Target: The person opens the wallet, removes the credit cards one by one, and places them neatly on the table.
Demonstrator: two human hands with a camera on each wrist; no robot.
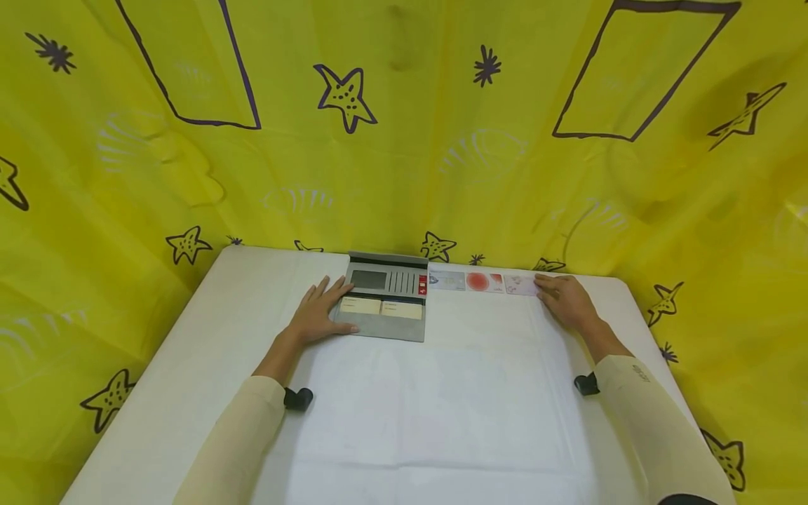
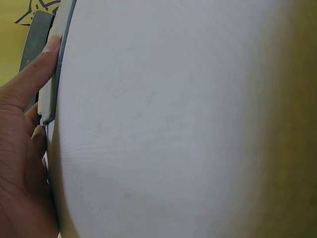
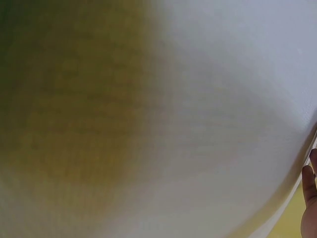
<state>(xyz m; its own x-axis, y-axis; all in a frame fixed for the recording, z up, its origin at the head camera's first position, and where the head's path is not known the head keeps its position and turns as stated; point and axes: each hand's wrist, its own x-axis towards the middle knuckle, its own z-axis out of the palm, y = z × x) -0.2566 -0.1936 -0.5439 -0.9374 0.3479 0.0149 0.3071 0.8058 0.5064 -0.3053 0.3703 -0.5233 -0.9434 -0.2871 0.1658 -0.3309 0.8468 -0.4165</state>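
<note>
An opened grey card holder (image 1: 386,327) lies flat near the table's back edge, with a dark rectangle, a row of slits and a red tag. Two cream cards (image 1: 360,306) sit side by side in its lower part. Spread along its left side, my left hand (image 1: 318,313) has its thumb over the lower left corner and fingertips at the upper left. Three printed cards run in a row to the right: a greyish one (image 1: 447,281), one with a red circle (image 1: 481,282) and a pale one (image 1: 519,285). My right hand (image 1: 565,300) touches the pale card's right end with outstretched fingers.
White cloth covers the table (image 1: 442,407). Right behind its back edge hangs a yellow curtain (image 1: 404,175) with drawn stars and shells. Dark wrist cameras (image 1: 299,399) stick out from both sleeves.
</note>
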